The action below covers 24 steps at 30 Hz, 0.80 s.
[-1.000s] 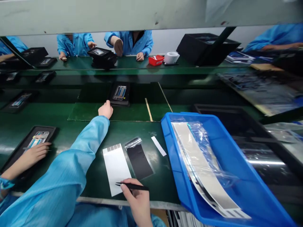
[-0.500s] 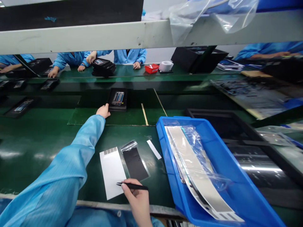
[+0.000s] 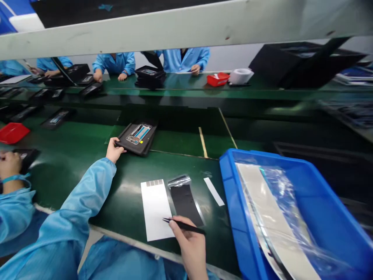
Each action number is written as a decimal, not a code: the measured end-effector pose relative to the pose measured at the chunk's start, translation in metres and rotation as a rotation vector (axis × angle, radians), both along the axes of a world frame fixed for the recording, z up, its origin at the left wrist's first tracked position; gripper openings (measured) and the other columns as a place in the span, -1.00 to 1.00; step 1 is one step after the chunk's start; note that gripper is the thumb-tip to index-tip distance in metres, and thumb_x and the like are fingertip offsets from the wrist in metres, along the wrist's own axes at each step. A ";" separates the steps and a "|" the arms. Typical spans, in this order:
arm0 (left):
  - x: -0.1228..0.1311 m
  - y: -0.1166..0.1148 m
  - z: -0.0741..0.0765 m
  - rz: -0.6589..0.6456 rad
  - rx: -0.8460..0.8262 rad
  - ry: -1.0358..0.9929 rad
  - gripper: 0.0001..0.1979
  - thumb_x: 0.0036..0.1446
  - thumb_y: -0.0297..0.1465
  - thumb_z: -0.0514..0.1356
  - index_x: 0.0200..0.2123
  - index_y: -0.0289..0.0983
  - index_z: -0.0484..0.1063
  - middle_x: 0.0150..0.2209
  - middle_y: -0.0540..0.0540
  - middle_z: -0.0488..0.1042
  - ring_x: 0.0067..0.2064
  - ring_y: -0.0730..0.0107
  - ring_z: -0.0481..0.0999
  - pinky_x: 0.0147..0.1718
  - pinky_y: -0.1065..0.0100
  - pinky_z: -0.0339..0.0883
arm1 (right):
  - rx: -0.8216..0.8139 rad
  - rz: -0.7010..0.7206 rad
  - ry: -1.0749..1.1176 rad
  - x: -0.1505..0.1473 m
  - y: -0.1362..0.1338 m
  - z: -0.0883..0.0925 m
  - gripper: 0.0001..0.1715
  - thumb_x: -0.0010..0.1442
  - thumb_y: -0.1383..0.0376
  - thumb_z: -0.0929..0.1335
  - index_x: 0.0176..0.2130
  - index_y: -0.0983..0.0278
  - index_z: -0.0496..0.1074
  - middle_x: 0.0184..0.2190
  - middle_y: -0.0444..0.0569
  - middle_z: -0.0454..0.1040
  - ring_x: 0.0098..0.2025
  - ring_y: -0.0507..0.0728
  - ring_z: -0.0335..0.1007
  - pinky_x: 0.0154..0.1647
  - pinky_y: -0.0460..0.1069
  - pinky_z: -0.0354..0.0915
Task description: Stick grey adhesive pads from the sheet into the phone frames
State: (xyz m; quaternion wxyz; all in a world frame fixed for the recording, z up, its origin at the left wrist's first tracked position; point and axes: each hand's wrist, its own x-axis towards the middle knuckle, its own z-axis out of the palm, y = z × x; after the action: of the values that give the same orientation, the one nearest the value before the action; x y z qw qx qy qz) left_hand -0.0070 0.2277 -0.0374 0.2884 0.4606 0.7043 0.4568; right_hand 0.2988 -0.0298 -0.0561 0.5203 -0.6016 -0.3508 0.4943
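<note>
My left hand (image 3: 114,150) is closed on the near left corner of a black tray (image 3: 136,137), which sits turned at an angle with another dark layer showing beneath it. A phone frame (image 3: 140,133) with blue strips and a small yellow mark lies in the tray. Black tweezers (image 3: 186,227) are pinched in my right hand (image 3: 192,245), their tips over a white sheet (image 3: 155,214) with small grey pieces along its top. Beside that sheet lies a black sheet in clear film (image 3: 186,202). A narrow white strip (image 3: 213,191) is farther right.
A blue bin (image 3: 233,217) at right holds long pale sheets and clear plastic. Left of me, a co-worker's hand (image 3: 10,167) touches a black tray, near a red bin (image 3: 14,133). Several trays line the green belt. Co-workers sit across, below a pale beam (image 3: 175,29).
My left hand has drawn the black tray left and toward me, and turned it. The view has swung left, bringing a neighbour's hand into sight. My right hand still holds the tweezers.
</note>
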 end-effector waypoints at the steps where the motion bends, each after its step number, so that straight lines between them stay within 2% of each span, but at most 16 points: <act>1: -0.005 -0.007 -0.002 0.052 0.005 -0.113 -0.50 -0.11 -0.44 0.23 -0.04 -0.13 0.24 -0.21 0.04 0.33 -0.34 0.51 0.51 -0.26 0.36 0.50 | -0.002 0.010 -0.009 -0.001 0.001 -0.001 -0.69 0.02 0.09 0.55 -0.34 0.27 0.62 -0.36 0.05 0.65 -0.35 0.20 0.59 -0.33 0.01 0.51; 4: -0.007 -0.014 -0.008 0.197 0.015 -0.407 -0.54 -0.02 -0.33 0.25 -0.03 -0.12 0.22 -0.27 0.07 0.37 -0.45 0.58 0.46 -0.37 0.42 0.45 | -0.001 0.042 -0.042 -0.002 0.004 -0.003 -0.69 0.02 0.10 0.56 -0.32 0.28 0.62 -0.38 0.05 0.64 -0.37 0.20 0.57 -0.36 0.01 0.49; 7: 0.002 -0.007 -0.011 0.288 -0.011 -0.620 -0.60 -0.06 -0.32 0.35 -0.16 -0.22 0.30 -0.36 0.04 0.40 -0.54 0.62 0.38 -0.51 0.51 0.30 | 0.002 0.027 -0.052 -0.005 0.005 -0.005 -0.67 0.01 0.10 0.56 -0.30 0.28 0.62 -0.36 0.05 0.64 -0.35 0.20 0.58 -0.34 0.02 0.50; 10: 0.010 -0.001 -0.010 0.295 -0.071 -0.762 -0.71 -0.09 -0.38 0.36 -0.31 -0.29 0.34 -0.51 0.05 0.37 -0.60 0.59 0.32 -0.58 0.51 0.22 | -0.002 -0.005 -0.046 -0.008 0.002 -0.007 -0.66 0.01 0.10 0.57 -0.30 0.29 0.62 -0.33 0.07 0.65 -0.32 0.21 0.59 -0.30 0.03 0.51; 13: 0.007 0.000 -0.005 0.260 -0.103 -0.835 -0.80 -0.03 -0.43 0.28 -0.30 -0.29 0.35 -0.52 0.04 0.40 -0.54 0.49 0.44 -0.51 0.44 0.37 | -0.015 -0.037 -0.050 -0.008 -0.004 -0.011 -0.66 0.01 0.11 0.57 -0.28 0.29 0.62 -0.32 0.06 0.65 -0.32 0.19 0.58 -0.32 0.00 0.50; 16: -0.012 -0.001 0.004 0.198 -0.101 -0.854 -0.83 0.00 -0.49 0.20 -0.27 -0.30 0.37 -0.47 -0.01 0.48 -0.42 0.39 0.55 -0.35 0.33 0.52 | -0.048 -0.073 -0.058 -0.003 -0.010 -0.016 -0.62 -0.01 0.10 0.58 -0.26 0.29 0.62 -0.34 0.06 0.65 -0.34 0.19 0.58 -0.32 0.01 0.49; 19: -0.041 0.000 0.017 0.118 -0.127 -0.826 -0.81 -0.05 -0.55 0.19 -0.28 -0.35 0.41 -0.46 -0.07 0.52 -0.35 0.30 0.60 -0.27 0.26 0.57 | -0.090 -0.124 -0.083 0.006 -0.012 -0.018 -0.56 -0.05 0.07 0.59 -0.25 0.31 0.61 -0.35 0.07 0.65 -0.35 0.21 0.58 -0.32 0.04 0.49; 24: -0.087 0.007 0.046 -0.015 -0.256 -0.704 -0.71 -0.20 -0.67 0.23 -0.30 -0.41 0.50 -0.45 -0.20 0.58 -0.36 0.10 0.64 -0.31 0.13 0.59 | -0.093 -0.220 -0.179 0.018 -0.005 -0.016 -0.55 -0.09 0.07 0.61 -0.27 0.31 0.62 -0.32 0.07 0.65 -0.36 0.21 0.57 -0.34 0.05 0.48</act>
State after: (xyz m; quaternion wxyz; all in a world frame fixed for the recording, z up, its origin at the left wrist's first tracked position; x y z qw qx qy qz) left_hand -0.0941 0.2347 0.0085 0.5713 0.2406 0.6103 0.4932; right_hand 0.3166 -0.0346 -0.0718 0.5094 -0.7014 -0.3045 0.3948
